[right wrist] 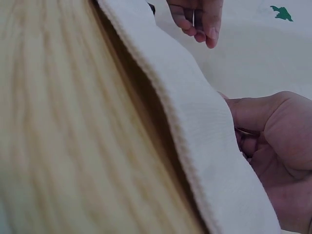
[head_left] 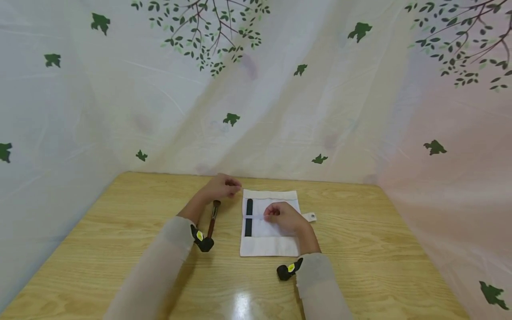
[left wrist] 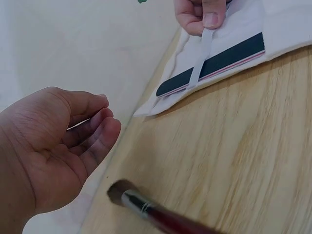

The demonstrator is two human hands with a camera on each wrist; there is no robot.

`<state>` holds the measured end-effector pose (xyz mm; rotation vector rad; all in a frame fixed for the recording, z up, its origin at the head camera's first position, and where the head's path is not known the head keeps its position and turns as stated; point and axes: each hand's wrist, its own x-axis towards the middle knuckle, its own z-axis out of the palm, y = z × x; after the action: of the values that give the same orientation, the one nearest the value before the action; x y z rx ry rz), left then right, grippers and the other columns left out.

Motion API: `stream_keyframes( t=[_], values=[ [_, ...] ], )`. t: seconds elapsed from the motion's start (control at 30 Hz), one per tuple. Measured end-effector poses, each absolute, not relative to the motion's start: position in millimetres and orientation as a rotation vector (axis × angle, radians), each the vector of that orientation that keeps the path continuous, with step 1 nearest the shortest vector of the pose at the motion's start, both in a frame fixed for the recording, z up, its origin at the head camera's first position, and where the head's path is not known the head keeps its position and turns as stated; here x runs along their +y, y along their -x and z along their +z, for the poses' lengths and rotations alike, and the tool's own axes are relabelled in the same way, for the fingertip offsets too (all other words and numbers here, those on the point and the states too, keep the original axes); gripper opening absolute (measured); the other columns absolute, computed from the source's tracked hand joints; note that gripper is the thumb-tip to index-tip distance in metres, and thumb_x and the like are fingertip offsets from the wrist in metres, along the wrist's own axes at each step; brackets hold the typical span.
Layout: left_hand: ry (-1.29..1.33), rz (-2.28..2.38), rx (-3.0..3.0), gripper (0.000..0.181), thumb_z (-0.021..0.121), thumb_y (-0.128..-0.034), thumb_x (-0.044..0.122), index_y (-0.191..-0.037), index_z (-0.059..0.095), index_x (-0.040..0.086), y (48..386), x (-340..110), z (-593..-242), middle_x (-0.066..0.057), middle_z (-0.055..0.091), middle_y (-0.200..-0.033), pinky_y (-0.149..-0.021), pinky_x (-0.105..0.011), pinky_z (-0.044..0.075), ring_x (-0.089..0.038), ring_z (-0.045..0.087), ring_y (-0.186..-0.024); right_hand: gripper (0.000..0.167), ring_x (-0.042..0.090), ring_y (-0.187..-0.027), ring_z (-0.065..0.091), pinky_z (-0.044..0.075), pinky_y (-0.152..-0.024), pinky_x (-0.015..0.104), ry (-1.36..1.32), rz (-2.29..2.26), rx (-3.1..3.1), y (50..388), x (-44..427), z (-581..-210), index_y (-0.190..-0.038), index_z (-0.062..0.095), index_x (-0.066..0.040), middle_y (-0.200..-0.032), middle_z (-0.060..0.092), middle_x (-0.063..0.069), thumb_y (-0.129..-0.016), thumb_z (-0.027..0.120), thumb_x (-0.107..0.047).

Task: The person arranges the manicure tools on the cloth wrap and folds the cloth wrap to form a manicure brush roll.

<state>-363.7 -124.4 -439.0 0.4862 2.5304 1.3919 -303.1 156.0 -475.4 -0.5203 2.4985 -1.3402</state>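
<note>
A white cloth pouch [head_left: 269, 246] lies unfolded on the table, a dark nail file [head_left: 249, 226] lying at its left side under a thin white elastic band [left wrist: 197, 68]. My right hand [head_left: 285, 216] pinches that band between thumb and fingers above the pouch. In the right wrist view, the cloth's edge [right wrist: 195, 107] partly hides the right fingertips. My left hand [head_left: 222, 186] hangs beside the pouch's upper left corner, fingers loosely bent and holding nothing. Below it lies a brush [head_left: 213, 220] with a reddish-brown handle; its bristles show in the left wrist view.
The wooden table [head_left: 100, 249] reaches back to a pale curtain [head_left: 256, 146] with green leaf prints. A snap tab [head_left: 310, 217] sticks out from the pouch's right side. The brush lies left of the pouch, close to my left wrist.
</note>
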Motion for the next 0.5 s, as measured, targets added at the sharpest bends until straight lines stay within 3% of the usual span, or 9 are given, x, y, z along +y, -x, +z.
stream_keyframes(
  t=[0.17,0.37,0.5],
  values=[
    [-0.51,1.335,2.561,0.03,0.06,-0.104,0.015,-0.124,0.066,-0.006,362,-141,-434,-0.021,0.069,-0.109,-0.078,-0.032,0.056,-0.024,0.068,-0.09,0.005,0.018,-0.084,0.053,0.044,-0.078,0.033,0.522,-1.357,2.485,301,155,-471,-0.097,0.071,-0.004,-0.087,0.061,0.003,-0.098,0.069,-0.008],
    [-0.599,1.256,2.636,0.026,0.063,-0.1017,0.013,-0.118,0.068,-0.006,356,-159,-434,-0.013,0.068,-0.094,-0.07,-0.031,0.051,-0.019,0.06,-0.079,0.005,0.018,-0.084,0.053,0.044,-0.078,0.032,0.517,-1.371,2.479,300,154,-471,-0.098,0.07,-0.002,-0.087,0.061,0.002,-0.098,0.069,-0.007],
    [-0.632,1.248,2.633,0.025,0.064,-0.1005,0.011,-0.117,0.068,-0.008,351,-168,-435,-0.014,0.069,-0.095,-0.069,-0.032,0.052,-0.019,0.063,-0.079,0.005,0.017,-0.084,0.053,0.044,-0.078,0.032,0.517,-1.387,2.476,301,155,-473,-0.098,0.07,-0.002,-0.087,0.061,0.002,-0.097,0.069,-0.006]
  ],
)
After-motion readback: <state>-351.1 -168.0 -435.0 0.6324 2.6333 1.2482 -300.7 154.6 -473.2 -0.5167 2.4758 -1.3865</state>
